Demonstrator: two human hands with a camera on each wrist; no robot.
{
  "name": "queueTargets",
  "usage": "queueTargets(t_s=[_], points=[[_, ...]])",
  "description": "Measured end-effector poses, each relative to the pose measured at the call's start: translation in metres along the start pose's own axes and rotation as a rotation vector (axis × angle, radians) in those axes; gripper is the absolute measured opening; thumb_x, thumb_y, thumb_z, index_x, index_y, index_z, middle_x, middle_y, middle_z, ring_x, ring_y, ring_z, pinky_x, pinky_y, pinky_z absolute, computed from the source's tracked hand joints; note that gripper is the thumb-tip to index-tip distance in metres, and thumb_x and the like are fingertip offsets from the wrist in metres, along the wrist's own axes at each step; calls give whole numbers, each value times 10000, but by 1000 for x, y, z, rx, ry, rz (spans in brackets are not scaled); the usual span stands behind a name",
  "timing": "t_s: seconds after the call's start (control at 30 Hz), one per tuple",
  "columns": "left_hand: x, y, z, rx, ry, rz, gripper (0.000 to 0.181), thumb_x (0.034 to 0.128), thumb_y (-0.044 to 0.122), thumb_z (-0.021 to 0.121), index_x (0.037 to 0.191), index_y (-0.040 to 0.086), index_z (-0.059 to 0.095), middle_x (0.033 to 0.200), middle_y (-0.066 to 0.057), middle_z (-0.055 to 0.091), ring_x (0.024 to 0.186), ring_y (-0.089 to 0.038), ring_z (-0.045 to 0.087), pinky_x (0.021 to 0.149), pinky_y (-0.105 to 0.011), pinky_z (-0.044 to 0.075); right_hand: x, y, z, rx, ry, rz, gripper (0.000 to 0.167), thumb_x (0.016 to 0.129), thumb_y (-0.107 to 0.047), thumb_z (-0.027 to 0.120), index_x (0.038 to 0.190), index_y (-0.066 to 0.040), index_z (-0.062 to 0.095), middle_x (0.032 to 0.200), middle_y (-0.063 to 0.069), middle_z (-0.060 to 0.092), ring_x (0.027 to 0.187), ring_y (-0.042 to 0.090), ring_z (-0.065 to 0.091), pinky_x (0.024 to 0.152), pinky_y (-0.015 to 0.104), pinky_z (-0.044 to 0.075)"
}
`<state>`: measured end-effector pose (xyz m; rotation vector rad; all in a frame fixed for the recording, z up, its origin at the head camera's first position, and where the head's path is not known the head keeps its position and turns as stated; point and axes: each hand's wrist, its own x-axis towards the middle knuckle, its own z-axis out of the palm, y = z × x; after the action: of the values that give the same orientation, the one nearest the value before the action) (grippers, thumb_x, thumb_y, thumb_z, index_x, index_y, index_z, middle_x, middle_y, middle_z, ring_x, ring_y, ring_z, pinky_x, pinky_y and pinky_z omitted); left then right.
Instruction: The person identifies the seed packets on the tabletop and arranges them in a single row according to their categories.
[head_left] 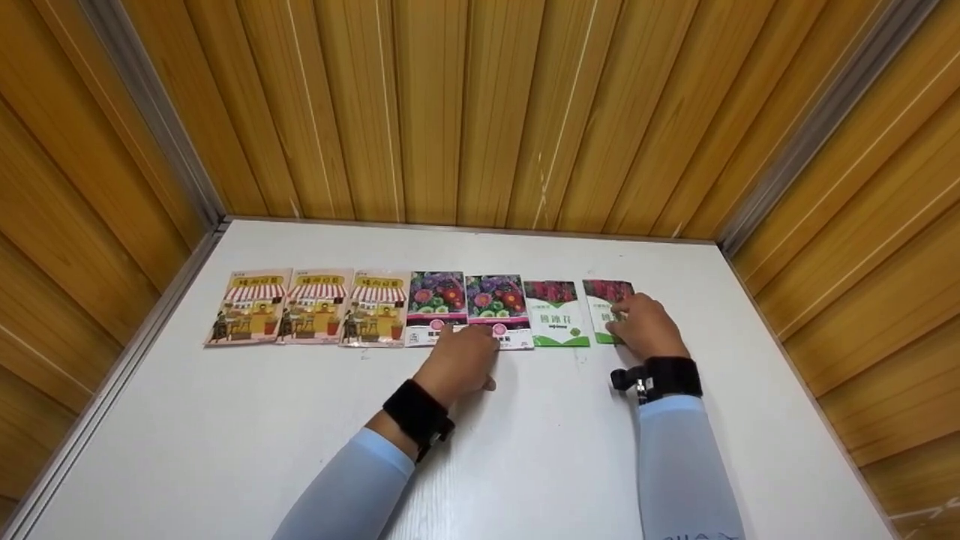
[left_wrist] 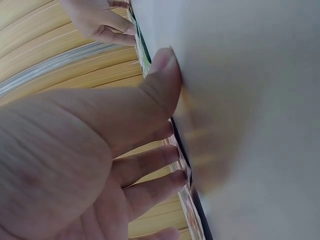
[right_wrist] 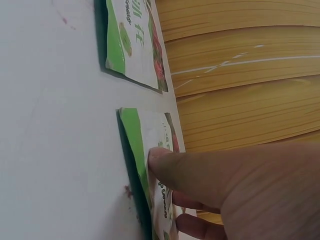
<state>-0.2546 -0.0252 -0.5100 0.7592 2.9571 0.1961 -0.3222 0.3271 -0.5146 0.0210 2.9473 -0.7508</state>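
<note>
A row of flat seed packets lies on the white table. The right hand (head_left: 649,328) grips the rightmost green-and-white packet (head_left: 600,311), its thumb across the face in the right wrist view; this packet (right_wrist: 132,125) bows slightly. A matching green-and-white packet (head_left: 556,315) lies to its left, across a small gap. My left hand (head_left: 461,360) rests its fingertips at the lower edges of two purple-flower packets, the left one (head_left: 436,296) and the right one (head_left: 495,294). In the left wrist view the left hand's fingers (left_wrist: 155,162) are extended, with the thumb apart.
Three pink-and-yellow shopfront packets, the left (head_left: 251,307), middle (head_left: 316,307) and right one (head_left: 376,309), continue the row leftward, close together. Wood-patterned panels (head_left: 450,112) wall the table (head_left: 525,435) at the back and both sides.
</note>
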Motion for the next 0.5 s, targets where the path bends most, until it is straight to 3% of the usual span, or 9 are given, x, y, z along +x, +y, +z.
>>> queueTargets(t_s=[0.23, 0.5], points=[[-2, 3, 1, 27, 46, 35, 545, 771, 400, 1031, 1212, 148, 833, 1333, -46, 794, 1299, -270, 735, 1164, -690, 539, 0, 4, -2, -35, 16, -68, 431, 1012, -178, 831, 1376, 46, 773, 1474, 357, 668, 1416, 573, 614, 1185, 708, 500], [-2, -1, 1, 8, 32, 24, 639, 790, 410, 1028, 1335, 160, 806, 1479, -40, 758, 1404, -273, 696, 1171, -699, 535, 0, -1, -2, -17, -3, -68, 420, 1011, -190, 846, 1353, 46, 784, 1427, 342, 677, 1364, 561, 640, 1149, 707, 521]])
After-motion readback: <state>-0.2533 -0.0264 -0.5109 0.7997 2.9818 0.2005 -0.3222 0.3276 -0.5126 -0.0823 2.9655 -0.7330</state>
